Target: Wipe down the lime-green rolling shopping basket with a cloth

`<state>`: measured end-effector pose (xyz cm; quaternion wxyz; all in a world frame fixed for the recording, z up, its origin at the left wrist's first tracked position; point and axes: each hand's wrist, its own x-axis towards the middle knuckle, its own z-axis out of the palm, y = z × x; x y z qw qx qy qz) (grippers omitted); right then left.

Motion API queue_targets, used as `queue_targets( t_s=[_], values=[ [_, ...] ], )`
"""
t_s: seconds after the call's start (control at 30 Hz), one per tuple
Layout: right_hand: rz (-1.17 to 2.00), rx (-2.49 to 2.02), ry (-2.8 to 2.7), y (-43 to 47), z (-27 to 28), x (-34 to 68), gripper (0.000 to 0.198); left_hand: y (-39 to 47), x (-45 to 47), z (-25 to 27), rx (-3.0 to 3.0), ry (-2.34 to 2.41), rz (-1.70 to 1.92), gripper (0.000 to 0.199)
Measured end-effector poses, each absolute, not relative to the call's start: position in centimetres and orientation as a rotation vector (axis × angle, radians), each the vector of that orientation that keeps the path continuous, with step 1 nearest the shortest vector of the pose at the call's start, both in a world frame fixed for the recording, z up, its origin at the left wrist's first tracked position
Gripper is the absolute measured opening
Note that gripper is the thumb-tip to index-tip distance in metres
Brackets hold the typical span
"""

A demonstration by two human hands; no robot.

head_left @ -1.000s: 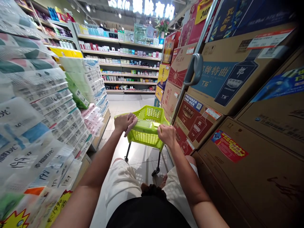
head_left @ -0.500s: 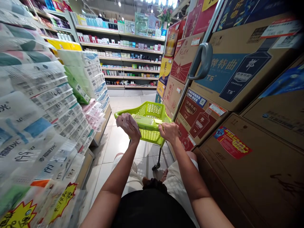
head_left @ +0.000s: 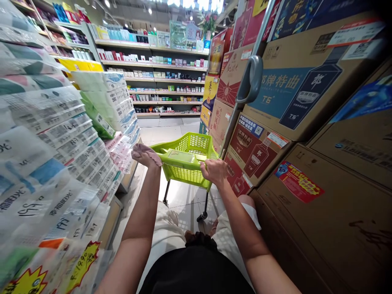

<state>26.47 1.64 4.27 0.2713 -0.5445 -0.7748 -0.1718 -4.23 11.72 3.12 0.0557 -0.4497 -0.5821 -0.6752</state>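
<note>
A lime-green shopping cart (head_left: pixel 186 173) with a perforated plastic basket stands in front of my legs. My right hand (head_left: pixel 214 170) is wrapped round the right end of its handle (head_left: pixel 179 158). Off to the left, my left hand (head_left: pixel 143 157) holds a crumpled pinkish cloth (head_left: pixel 148 152) beside the left end of the handle. The cloth covers part of the fingers. Whether the cloth still touches the handle's edge is hard to make out.
Tall stacks of packaged tissue paper (head_left: pixel 70 139) line the left side. Cardboard liquor cartons (head_left: pixel 275 90) are piled on the right, with a grey looped handle (head_left: pixel 251 79) on a metal pole before them. Stocked shelves (head_left: pixel 153 63) cross the far end of the tiled floor (head_left: pixel 162 130).
My left hand has moved left with the cloth, from over the handle to beyond its left part. The right hand stays on the handle. The view has shifted slightly.
</note>
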Motion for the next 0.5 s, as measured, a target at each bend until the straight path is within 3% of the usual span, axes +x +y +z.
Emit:
queue_targets(
  t_s=[0.2,0.4,0.5],
  values=[
    [-0.440,-1.477,-2.081,1.7,4.3,26.1,0.044,9.3,0.2,1.5,-0.767,-1.986,-2.477,0.044],
    [-0.443,-1.505,-2.086,1.6,4.5,26.2,0.041,4.4,11.7,-2.4,-0.791,-1.900,-2.514,0.048],
    [-0.431,-1.492,-2.113,1.5,4.6,26.3,0.040,5.2,11.0,-2.3,-0.880,-1.781,-2.483,0.051]
  ],
)
